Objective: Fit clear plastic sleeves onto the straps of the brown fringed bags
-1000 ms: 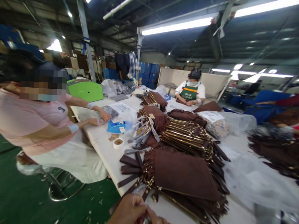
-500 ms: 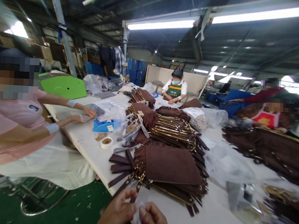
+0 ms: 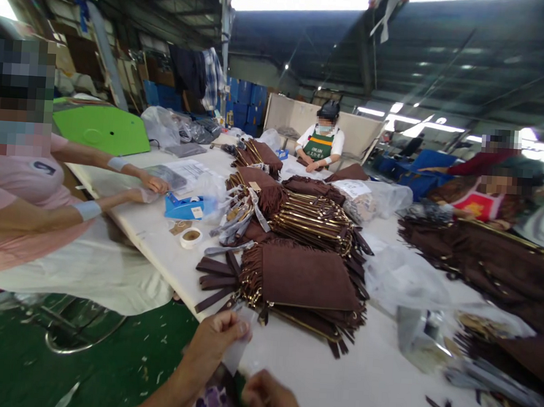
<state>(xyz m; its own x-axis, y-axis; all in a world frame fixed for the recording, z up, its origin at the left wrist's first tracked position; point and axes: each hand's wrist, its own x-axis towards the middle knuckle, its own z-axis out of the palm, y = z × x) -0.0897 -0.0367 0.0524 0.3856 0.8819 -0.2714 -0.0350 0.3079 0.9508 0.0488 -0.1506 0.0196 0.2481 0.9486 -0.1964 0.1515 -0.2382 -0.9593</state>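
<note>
I see a translucent plastic piece (image 3: 235, 356) at the near edge of the worktop (image 3: 321, 375), pinched between the thumb and bent fingers of the left hand (image 3: 220, 335). Just to its right, the right hand (image 3: 271, 400) is blurred with its fingers curled; I can't tell whether it grips anything. Beyond them I have a stack of brown fringed bags (image 3: 311, 276). Farther left lie a white tape roll (image 3: 190, 238) and, behind it, a blue dispenser (image 3: 184, 208), near a co-worker in pink (image 3: 20, 179).

Left grip (image 3: 215, 340) pinched — right grip (image 3: 272, 399) curled
</note>
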